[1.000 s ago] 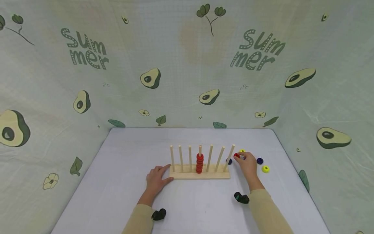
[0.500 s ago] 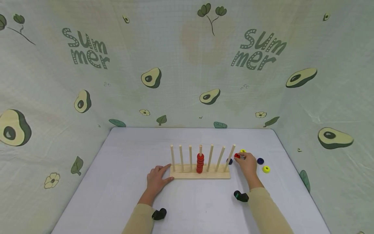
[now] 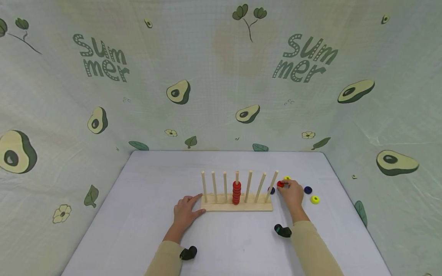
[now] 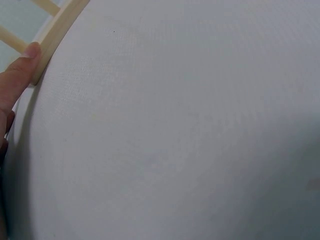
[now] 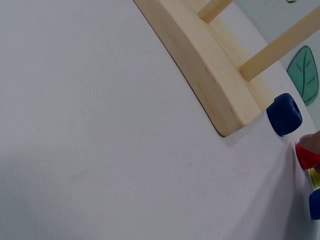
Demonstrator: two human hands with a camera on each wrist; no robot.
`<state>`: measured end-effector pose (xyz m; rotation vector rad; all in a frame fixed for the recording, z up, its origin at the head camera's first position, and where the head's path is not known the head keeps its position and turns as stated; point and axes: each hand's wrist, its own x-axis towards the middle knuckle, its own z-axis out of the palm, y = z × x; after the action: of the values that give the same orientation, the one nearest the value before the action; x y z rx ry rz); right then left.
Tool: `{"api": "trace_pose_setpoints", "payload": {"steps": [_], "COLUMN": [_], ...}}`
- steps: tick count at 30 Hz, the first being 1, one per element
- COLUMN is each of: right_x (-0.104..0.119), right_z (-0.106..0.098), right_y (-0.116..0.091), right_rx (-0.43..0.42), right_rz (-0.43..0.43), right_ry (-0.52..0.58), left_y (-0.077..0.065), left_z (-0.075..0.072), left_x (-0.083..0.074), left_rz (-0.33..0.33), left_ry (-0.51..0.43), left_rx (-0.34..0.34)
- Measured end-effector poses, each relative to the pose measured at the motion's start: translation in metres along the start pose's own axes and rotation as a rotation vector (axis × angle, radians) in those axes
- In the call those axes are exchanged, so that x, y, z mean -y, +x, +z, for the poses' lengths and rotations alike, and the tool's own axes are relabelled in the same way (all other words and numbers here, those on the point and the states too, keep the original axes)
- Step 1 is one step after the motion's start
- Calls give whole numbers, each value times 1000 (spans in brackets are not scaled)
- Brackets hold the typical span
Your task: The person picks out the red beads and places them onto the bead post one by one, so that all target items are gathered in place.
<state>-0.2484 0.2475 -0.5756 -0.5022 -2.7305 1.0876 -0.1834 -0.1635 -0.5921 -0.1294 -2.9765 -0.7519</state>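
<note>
A wooden peg stand (image 3: 221,207) stands on the table with a row of upright pegs. Its middle peg bears a stack of red beads (image 3: 236,191); the other pegs are bare. My left hand (image 3: 184,214) holds the stand's left end, thumb at the front corner and index finger at the back. In the left wrist view the thumb (image 4: 22,70) lies on the base's edge. Right of the stand, my right hand (image 3: 292,195) pinches a red bead (image 3: 280,184) low over the table. The fingers partly cover this bead (image 5: 306,157) in the right wrist view.
Beside the right hand lie a dark blue bead (image 3: 307,190) and a yellow bead (image 3: 315,199). Another blue bead (image 5: 284,115) sits by the stand's right end. A yellow bead (image 3: 287,178) shows behind the fingers. A printed cloth (image 3: 214,69) hangs around the table.
The right wrist has shifted slightly left and its fingers have closed in over the red bead, which stays in about the same place. The left hand and the stand have not moved.
</note>
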Motion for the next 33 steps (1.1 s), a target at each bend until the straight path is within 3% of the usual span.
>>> {"api": "trace_pose_setpoints", "payload": {"steps": [21, 33], "right_x": [-1, -1], "right_z": [7, 6], "right_y": [-2, -3], "right_rx": [-63, -60], "right_rz": [-24, -47], "right_ry": [-41, -6], "left_y": [-2, -2], "left_z": [0, -3], "left_x": [1, -2], "left_rz": [15, -5], "left_ry": [-6, -13], "left_rx": [-20, 11]}}
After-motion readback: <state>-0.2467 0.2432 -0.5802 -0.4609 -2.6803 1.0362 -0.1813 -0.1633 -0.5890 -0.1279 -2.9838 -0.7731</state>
